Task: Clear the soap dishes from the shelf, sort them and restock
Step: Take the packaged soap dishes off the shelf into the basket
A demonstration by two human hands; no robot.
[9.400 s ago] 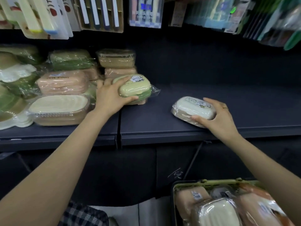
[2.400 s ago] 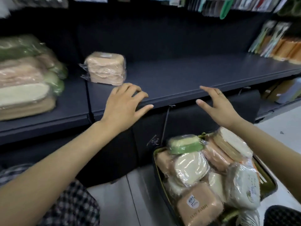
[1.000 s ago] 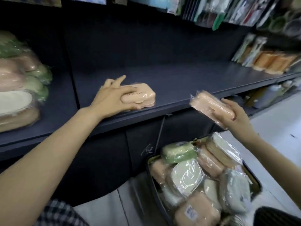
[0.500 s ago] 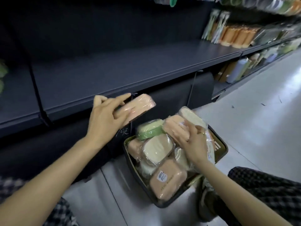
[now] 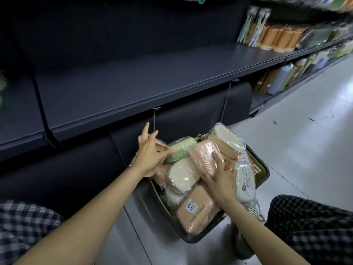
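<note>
last soap dishes off the shelf point(image 5: 133, 88)
both now in the basket point(image 5: 262, 175); left hand point(image 5: 150, 155) spread wide, right hand point(image 5: 219, 176) gripping a pink dish point(image 5: 205, 159).

Wrapped soap dishes point(image 5: 196, 209) in pink, cream and green are heaped in a dark basket point(image 5: 264, 174) set on the floor. A pink dish point(image 5: 205, 159) is tilted on top. The dark shelf point(image 5: 122, 87) is seen above it.
</note>
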